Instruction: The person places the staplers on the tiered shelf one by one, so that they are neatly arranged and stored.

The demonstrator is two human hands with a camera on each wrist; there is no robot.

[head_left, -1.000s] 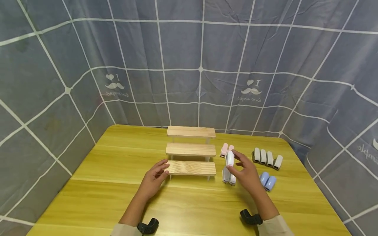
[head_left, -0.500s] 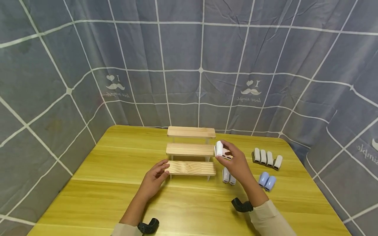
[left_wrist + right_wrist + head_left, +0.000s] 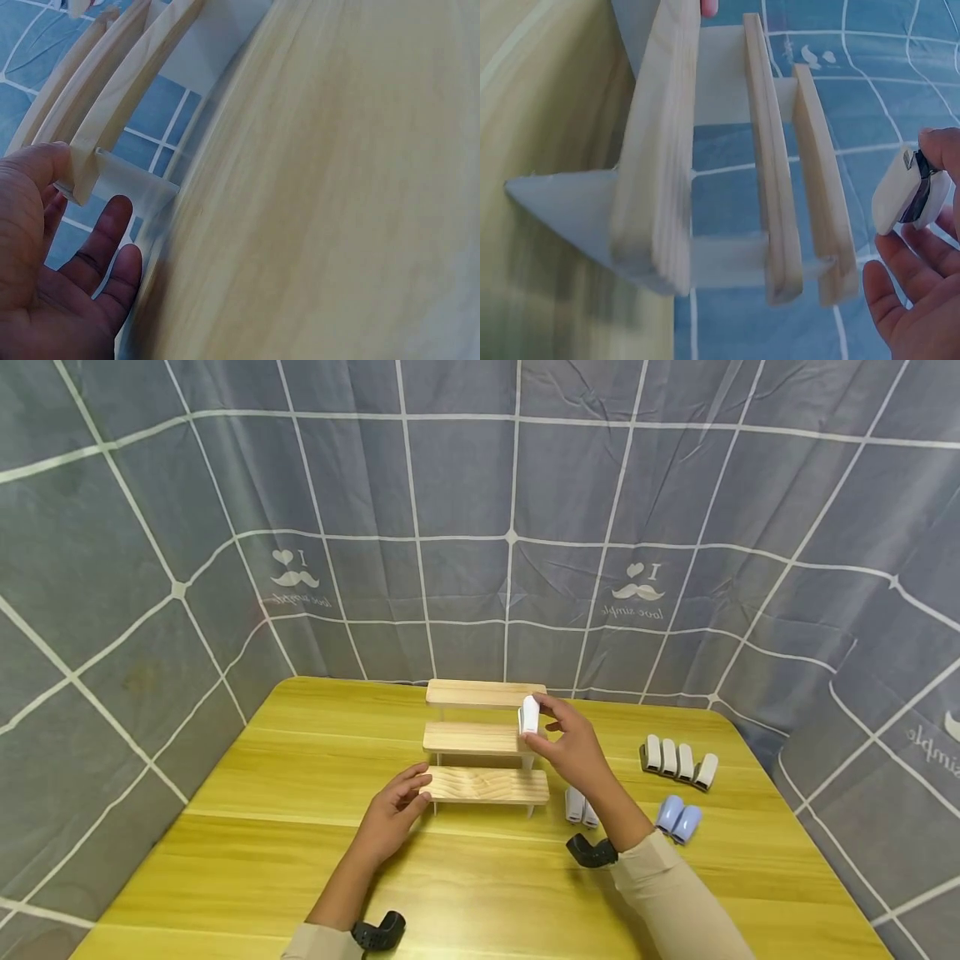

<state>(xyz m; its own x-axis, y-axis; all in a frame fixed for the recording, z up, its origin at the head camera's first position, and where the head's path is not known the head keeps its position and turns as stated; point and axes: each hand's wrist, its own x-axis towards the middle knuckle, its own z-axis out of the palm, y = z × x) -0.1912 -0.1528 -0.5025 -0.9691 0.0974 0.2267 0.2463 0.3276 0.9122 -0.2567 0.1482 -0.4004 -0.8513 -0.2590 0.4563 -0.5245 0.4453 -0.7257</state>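
A three-tier display stand with wooden shelves (image 3: 483,785) and whitish side supports (image 3: 135,180) stands on the table. My left hand (image 3: 390,817) pinches the left end of its lowest shelf, thumb (image 3: 52,154) against the board's edge and the other fingers below. Between the thumb and fingertips of my right hand (image 3: 573,750) is a small white stapler (image 3: 529,715), dark along its middle in the right wrist view. It is raised in front of the top shelf (image 3: 480,692) and overlaps the right end of the middle shelf (image 3: 472,737).
Two pale staplers (image 3: 575,805) lie right of the stand, partly behind my right forearm. Farther right are a row of several white staplers (image 3: 667,757) and two blue ones (image 3: 686,825). A grey checked curtain (image 3: 465,577) surrounds the wooden table (image 3: 300,760).
My right hand has carried the white stapler up and left, from beside the stand to over its right end. The hand now hides the pink staplers. My left hand stays at the lowest shelf.
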